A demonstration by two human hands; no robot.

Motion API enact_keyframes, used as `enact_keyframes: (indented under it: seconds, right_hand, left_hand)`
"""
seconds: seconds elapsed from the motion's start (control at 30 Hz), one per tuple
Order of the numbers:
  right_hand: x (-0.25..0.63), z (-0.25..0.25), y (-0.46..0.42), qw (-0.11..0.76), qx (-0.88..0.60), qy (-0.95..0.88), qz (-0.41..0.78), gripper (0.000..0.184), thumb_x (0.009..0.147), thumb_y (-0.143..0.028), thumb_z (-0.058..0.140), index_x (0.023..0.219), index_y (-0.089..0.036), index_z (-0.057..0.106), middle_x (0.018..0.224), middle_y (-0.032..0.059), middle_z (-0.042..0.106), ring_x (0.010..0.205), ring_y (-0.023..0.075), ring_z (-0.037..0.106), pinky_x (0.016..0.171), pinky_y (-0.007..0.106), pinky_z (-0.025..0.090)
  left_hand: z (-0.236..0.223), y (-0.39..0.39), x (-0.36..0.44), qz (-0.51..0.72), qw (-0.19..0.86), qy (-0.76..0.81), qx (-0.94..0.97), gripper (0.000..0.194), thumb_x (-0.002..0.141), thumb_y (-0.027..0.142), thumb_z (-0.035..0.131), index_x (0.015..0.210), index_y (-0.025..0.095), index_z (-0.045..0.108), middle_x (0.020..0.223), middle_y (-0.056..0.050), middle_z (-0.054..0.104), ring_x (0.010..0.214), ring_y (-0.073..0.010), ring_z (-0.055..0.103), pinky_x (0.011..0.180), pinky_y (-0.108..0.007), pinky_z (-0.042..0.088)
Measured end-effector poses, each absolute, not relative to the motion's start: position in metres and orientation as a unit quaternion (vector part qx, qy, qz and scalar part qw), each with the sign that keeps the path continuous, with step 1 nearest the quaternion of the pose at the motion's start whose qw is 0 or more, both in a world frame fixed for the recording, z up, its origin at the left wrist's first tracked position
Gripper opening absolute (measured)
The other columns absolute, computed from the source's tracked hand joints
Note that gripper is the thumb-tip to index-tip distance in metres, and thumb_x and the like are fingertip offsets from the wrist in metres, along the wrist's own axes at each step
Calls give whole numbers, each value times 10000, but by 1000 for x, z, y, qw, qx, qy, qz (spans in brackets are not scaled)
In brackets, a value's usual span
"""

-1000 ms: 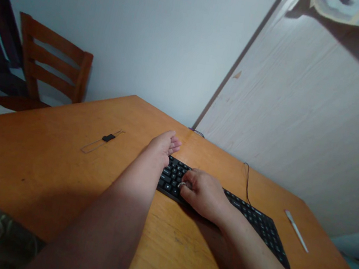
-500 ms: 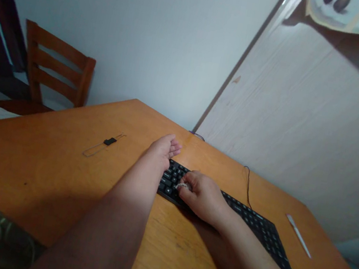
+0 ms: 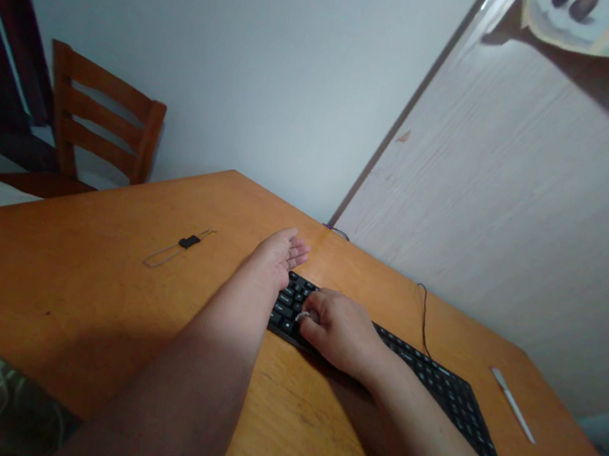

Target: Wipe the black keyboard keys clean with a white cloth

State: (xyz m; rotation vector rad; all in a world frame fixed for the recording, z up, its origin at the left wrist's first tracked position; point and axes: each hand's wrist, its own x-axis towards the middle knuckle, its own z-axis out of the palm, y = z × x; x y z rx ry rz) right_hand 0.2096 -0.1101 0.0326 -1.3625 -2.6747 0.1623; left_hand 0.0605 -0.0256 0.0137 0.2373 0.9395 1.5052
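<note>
A worn wooden table (image 3: 98,262) stands against the pale wall (image 3: 238,67), with a slatted chair (image 3: 105,116) beyond its left edge. The black keyboard (image 3: 447,387) lies aslant on the wood; at its left end the left hand (image 3: 277,256) stretches out, fingers extended. The right hand (image 3: 342,331) curls over the keys, fingers together around a small whitish thing (image 3: 301,315) I can't make out. Off to the right lies a slim white tool (image 3: 514,406).

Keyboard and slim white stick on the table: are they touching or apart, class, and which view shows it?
Apart. The head view shows a strip of wooden tabletop between the keyboard and the slim white stick.
</note>
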Motion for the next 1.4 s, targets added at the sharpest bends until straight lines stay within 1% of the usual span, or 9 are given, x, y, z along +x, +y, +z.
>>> enact_keyframes:
  seconds: [0.23, 0.4, 0.57, 0.67, 0.87, 1.03, 1.2, 1.4]
  right_hand:
    - [206, 32, -109, 108, -440, -887, 91, 107, 850, -255, 538, 865, -194, 625, 843, 25, 630, 750, 149, 540, 655, 252, 348]
    - [196, 29, -105, 79, -425, -899, 65, 128, 843, -233, 528, 883, -187, 641, 848, 37, 630, 771, 154, 548, 666, 256, 345]
    - [179, 32, -102, 66, -415, -907, 36, 105, 818, -223, 526, 816, -186, 623, 830, 32, 634, 729, 148, 531, 620, 258, 321]
    - [172, 36, -101, 58, -407, -911, 31, 99, 812, -211, 525, 823, -191, 621, 851, 31, 645, 721, 149, 529, 596, 259, 310]
    - [186, 41, -100, 17, -414, -909, 39, 114, 790, -220, 567, 861, -200, 655, 869, 40, 665, 769, 172, 567, 629, 266, 338]
    - [186, 38, -100, 24, -420, -907, 37, 117, 803, -231, 563, 868, -198, 655, 876, 42, 663, 775, 171, 564, 638, 267, 339]
    - [176, 35, -99, 44, -412, -910, 29, 118, 805, -239, 547, 858, -196, 644, 867, 39, 655, 756, 165, 547, 624, 268, 327]
    - [187, 38, -99, 23, -419, -906, 54, 122, 799, -229, 565, 868, -199, 661, 857, 36, 666, 760, 166, 568, 632, 262, 339]
  left_hand:
    - [15, -26, 59, 655, 631, 405, 96, 138, 896, 262, 567, 805, 159, 574, 762, -45, 612, 697, -141, 666, 665, -259, 558]
    - [16, -27, 57, 654, 637, 397, 89, 164, 911, 285, 539, 808, 161, 568, 787, -52, 608, 729, -148, 667, 673, -264, 562]
    - [15, -26, 54, 652, 645, 391, 87, 155, 921, 304, 514, 857, 171, 560, 843, -74, 630, 745, -158, 671, 658, -272, 563]
    - [14, -25, 52, 645, 652, 390, 81, 167, 922, 328, 505, 888, 173, 556, 858, -87, 643, 747, -165, 673, 646, -272, 560]
    - [15, -27, 50, 628, 666, 396, 76, 198, 911, 375, 519, 916, 187, 580, 911, -112, 671, 806, -182, 684, 641, -257, 542]
    - [17, -28, 50, 620, 671, 400, 72, 225, 903, 392, 526, 885, 177, 592, 936, -130, 677, 837, -197, 686, 669, -271, 537]
    - [19, -28, 49, 617, 668, 410, 74, 233, 910, 401, 511, 924, 183, 592, 911, -122, 683, 824, -206, 682, 644, -285, 539]
    - [18, -29, 49, 619, 675, 395, 69, 223, 903, 394, 523, 883, 182, 589, 923, -123, 677, 833, -193, 682, 649, -261, 538]
